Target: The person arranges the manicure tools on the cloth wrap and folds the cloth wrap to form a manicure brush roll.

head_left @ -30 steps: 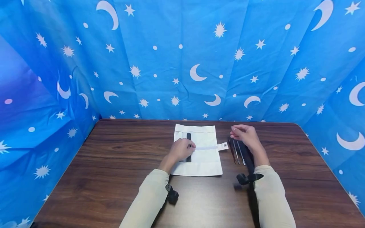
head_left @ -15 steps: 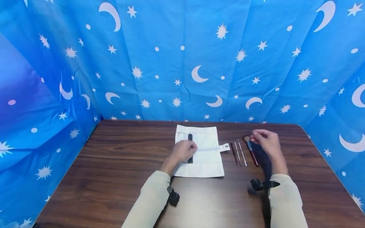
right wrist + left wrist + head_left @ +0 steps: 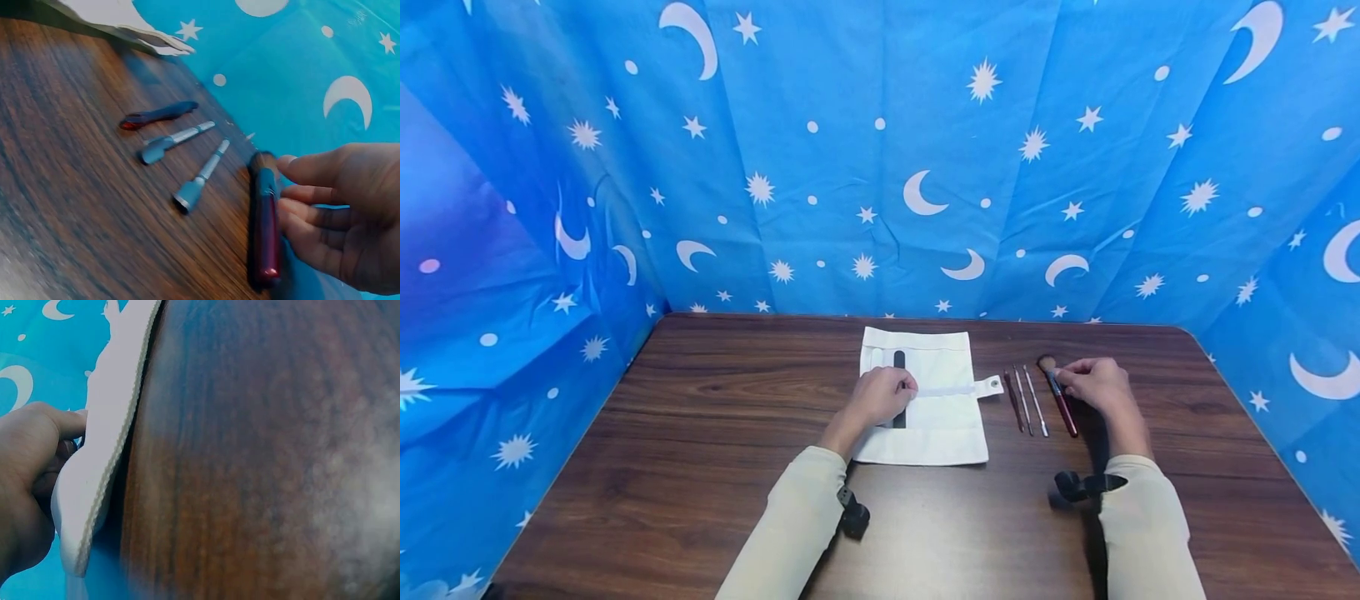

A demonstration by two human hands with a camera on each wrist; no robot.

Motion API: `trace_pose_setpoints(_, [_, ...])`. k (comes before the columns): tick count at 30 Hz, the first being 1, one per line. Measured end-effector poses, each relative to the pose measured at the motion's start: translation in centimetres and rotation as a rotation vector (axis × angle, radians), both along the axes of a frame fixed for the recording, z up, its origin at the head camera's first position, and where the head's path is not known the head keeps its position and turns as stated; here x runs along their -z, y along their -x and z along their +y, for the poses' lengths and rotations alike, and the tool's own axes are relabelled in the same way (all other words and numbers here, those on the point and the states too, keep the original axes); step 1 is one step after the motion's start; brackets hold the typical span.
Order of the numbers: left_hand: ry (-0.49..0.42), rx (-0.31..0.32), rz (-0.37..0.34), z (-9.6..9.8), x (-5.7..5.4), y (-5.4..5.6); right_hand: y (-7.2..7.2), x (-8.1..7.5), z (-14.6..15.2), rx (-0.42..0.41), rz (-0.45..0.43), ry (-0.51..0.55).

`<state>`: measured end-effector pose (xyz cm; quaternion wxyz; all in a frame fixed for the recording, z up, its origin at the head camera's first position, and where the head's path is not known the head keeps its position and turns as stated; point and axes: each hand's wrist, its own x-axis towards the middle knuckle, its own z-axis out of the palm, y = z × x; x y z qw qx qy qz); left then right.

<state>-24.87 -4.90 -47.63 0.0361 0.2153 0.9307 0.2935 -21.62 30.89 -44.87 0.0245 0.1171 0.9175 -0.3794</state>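
Observation:
A white fabric tool roll lies unrolled on the table, with a black flat nail file in it. My left hand is on its left half, thumb and forefinger pinching the fabric near the middle band; the left wrist view shows this hand at the roll's edge. To the right lies a makeup brush with a dark red handle. My right hand is beside its ferrule; in the right wrist view, thumb and fingers are spread along the brush, not closed round it.
Left of the brush lie a dark reddish-brown slim tool and two silver metal tools, one of them a flat-ended pusher. A snap tab sticks out from the roll towards them. A blue star-patterned curtain stands behind the table.
My right hand has moved right from above the slim tools, uncovering the brush, then come down beside its ferrule. My left hand keeps its place on the tool roll.

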Motion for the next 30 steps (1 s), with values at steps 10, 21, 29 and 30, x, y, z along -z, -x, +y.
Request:
trace_pose_setpoints(10, [-0.013, -0.005, -0.003, 0.1, 0.0, -0.1, 0.4, 0.0, -1.3, 0.029, -0.077, -0.085])
trace_pose_setpoints(21, [-0.016, -0.011, -0.018, 0.0, -0.1, -0.2, 0.8, 0.1, -1.3, 0.056, -0.081, -0.085])
trace_pose_setpoints(29, [-0.005, -0.011, -0.005, 0.1, 0.0, -0.1, 0.4, 0.3, -0.8, 0.049, -0.054, 0.034])
trace_pose_setpoints(30, [-0.006, -0.011, -0.005, 0.1, 0.0, -0.1, 0.4, 0.3, -0.8, 0.048, -0.042, 0.056])
